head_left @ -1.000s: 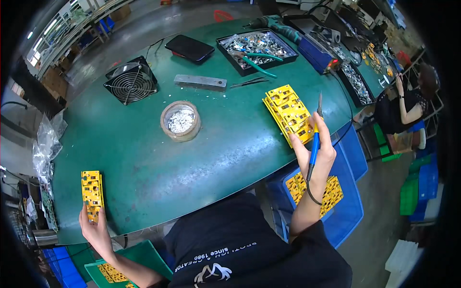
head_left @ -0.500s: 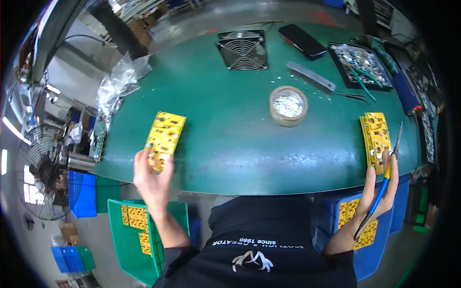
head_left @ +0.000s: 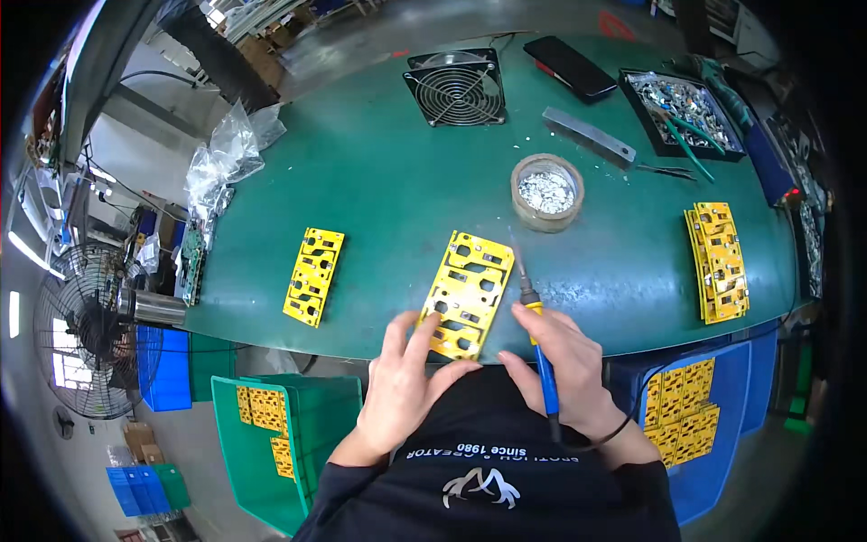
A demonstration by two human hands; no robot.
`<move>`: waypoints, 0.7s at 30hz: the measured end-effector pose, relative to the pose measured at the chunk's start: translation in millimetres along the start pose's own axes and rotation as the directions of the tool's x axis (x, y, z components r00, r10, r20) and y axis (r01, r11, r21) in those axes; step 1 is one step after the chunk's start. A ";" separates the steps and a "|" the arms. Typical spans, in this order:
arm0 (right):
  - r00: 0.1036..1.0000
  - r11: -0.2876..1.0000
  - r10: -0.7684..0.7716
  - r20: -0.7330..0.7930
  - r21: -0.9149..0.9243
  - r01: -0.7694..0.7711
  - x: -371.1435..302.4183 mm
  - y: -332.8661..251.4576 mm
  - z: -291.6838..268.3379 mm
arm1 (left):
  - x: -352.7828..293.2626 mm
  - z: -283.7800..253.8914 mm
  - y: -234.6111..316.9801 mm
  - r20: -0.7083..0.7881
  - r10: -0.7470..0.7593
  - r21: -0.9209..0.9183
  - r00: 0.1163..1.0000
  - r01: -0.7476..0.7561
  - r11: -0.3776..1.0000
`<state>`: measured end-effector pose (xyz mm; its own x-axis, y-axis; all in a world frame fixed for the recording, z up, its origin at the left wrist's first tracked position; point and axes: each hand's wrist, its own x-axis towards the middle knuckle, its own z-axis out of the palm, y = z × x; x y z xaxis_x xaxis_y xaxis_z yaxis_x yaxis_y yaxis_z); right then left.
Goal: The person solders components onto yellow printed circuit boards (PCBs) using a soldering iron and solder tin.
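Gripped in R hand (head_left: 573, 375): blue-&-yellow pen-shaped soldering iron (head_left: 547, 384). L hand (head_left: 397, 393) holds near end of yellow rectangular circuit board (head_left: 467, 291), ctr., by near edge of smooth green tabletop (head_left: 379, 181).

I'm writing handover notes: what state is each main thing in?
Left hand: gripping the middle yellow board.
Right hand: gripping the soldering iron.
Left yellow board: lying unheld.
Right yellow boards: stacked.
Round container: open, silvery bits inside.
Black tray: full of parts.
Pliers: handles spread.
Blue unit: red light lit.
Green bin: open, boards inside.
Blue bin: open, boards inside.
Cooling fan: spinning or not, unclear.
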<state>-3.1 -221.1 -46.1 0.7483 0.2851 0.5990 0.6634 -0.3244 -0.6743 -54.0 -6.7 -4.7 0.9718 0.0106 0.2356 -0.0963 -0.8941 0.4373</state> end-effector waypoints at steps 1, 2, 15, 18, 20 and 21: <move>1.000 1.000 -0.015 -0.007 0.013 0.015 2.0 0.0 2.6 | -0.6 -0.8 -1.3 0.031 0.043 -0.054 0.999 -0.041 0.998; 0.999 0.999 -0.030 -0.016 0.026 0.031 2.9 0.4 4.0 | -0.6 -0.7 -1.9 0.058 0.087 -0.108 0.995 -0.080 0.991; 0.990 0.997 -0.046 -0.136 -0.065 0.038 9.3 19.0 -12.0 | 29.1 4.8 -3.2 -0.150 0.136 -0.221 0.979 -0.167 0.961; 0.983 0.974 0.015 -0.181 -0.218 -0.054 16.1 24.9 -21.6 | 40.1 15.6 -6.4 -0.163 0.207 -0.242 0.965 -0.242 0.940; 0.980 0.966 0.002 -0.198 -0.255 -0.054 17.5 28.0 -22.9 | 46.2 22.9 -7.6 -0.158 0.247 -0.204 0.956 -0.276 0.939; 0.977 0.956 -0.012 -0.212 -0.289 -0.051 17.3 28.3 -23.6 | 48.0 25.6 -7.6 -0.153 0.282 -0.165 0.947 -0.306 0.938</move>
<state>28.5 -246.6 -44.6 0.7228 0.0914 0.6850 0.5956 -0.5851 -0.5504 -1.1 -10.8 -18.9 0.8603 -0.1740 0.4792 -0.4233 -0.7676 0.4812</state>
